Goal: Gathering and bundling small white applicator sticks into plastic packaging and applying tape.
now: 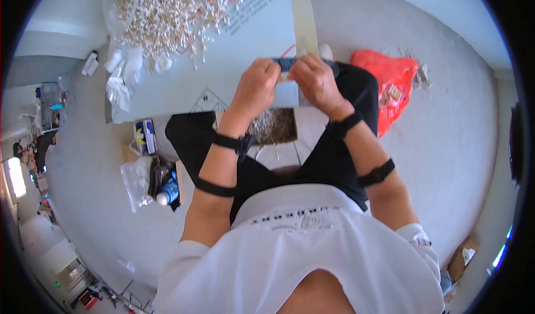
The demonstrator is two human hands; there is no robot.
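Glossy plastic, matt cloth
Smooth grey worktop (178, 88); crinkled, glossy red plastic bag (387, 66) beyond its right edge; matt black cloth trousers (356, 94); dark-blue bar (286, 64), finish unclear.

Left hand (258, 84) and right hand (316, 80) both grip a dark blue item (286, 64) over the table's (245, 46) right side; fingers hide most of it. Swab pile (173, 13) at table's far left, white roll (162, 64) just nearer. Red bag (387, 71) on floor (440, 147), right of the legs (356, 83). Box (296, 125) of bits between them.
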